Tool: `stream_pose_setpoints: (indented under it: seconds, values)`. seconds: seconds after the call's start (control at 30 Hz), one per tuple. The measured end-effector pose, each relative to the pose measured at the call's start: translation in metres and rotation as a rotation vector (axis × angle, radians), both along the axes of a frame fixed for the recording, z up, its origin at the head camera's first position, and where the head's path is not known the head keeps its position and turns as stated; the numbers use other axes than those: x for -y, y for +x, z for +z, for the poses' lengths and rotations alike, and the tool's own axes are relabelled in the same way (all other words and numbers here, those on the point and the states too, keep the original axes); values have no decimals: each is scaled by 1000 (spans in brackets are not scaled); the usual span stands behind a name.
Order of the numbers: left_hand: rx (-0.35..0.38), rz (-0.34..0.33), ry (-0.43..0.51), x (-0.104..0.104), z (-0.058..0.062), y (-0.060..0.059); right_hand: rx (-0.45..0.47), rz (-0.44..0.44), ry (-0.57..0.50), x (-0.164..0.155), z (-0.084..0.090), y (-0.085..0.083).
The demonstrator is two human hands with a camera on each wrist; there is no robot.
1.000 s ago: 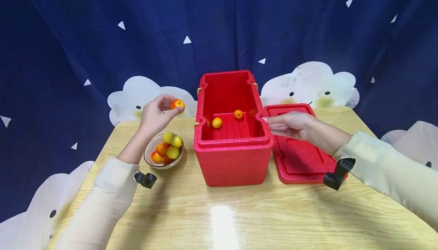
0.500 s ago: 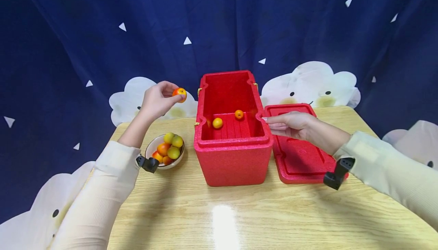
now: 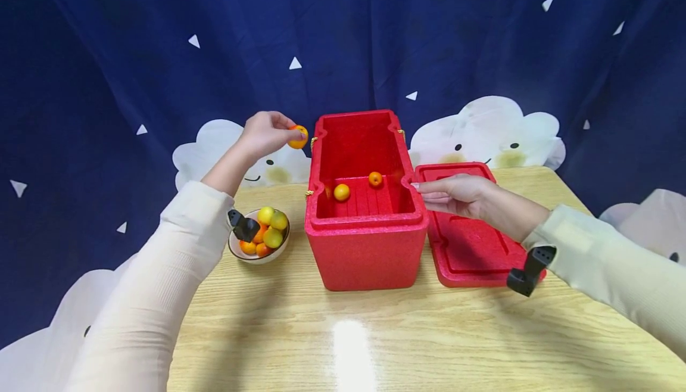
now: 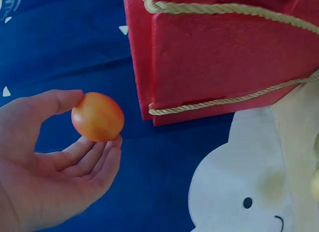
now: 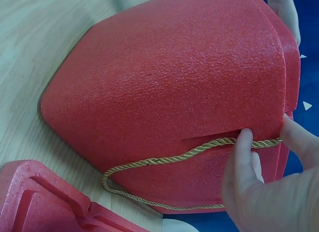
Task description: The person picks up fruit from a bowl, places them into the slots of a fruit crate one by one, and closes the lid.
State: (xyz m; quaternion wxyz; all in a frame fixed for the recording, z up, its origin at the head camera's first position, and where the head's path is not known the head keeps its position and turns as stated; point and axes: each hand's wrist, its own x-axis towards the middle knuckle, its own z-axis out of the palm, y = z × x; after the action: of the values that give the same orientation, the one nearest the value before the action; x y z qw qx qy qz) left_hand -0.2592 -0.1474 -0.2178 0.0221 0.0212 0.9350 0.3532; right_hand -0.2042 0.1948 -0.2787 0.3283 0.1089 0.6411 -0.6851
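Observation:
A small round orange-red fruit [image 4: 98, 117] is pinched between the thumb and fingers of my left hand [image 3: 267, 134]. That hand hovers in the air beside the upper left rim of a red foam box [image 3: 370, 261]. The box stands lidless, with two orange fruits on its floor, one yellow-orange [image 3: 341, 192] and one deeper orange [image 3: 376, 179]. On the box's right side my right hand [image 3: 461, 194] holds the edge, its thumb at the rim notch and its fingers against the outer wall by the gold rope [image 5: 194, 151].
A white bowl [image 3: 270, 256] with a dark rim, holding several orange and yellow-green fruits, stands left of the box, partly behind the left wrist camera. The red lid [image 3: 477, 249] lies on the wooden table [image 3: 300, 332] at right. A dark blue curtain [image 3: 343, 34] hangs behind.
My left hand has risen and moved right with the fruit, from above the bowl to near the box's left rim. The right hand keeps its place.

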Motion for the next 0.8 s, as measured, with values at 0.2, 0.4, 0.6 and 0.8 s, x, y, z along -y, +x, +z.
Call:
stream_pose_setpoints:
  seconds: [0.2,0.4,0.6,0.8]
  values:
    - [72,-67,-90,-7,20,-8,-1,-2,-6,-1,0,1]
    - [155,-136,-94,-17,35,-17,-7,0,13,-3,-1,2]
    - [195,-179,40,-36,38,-30,-18,9,-1,-5,-1,3]
    - [232,-200,189,-59,35,-42,-30,13,3,-6,0,6]
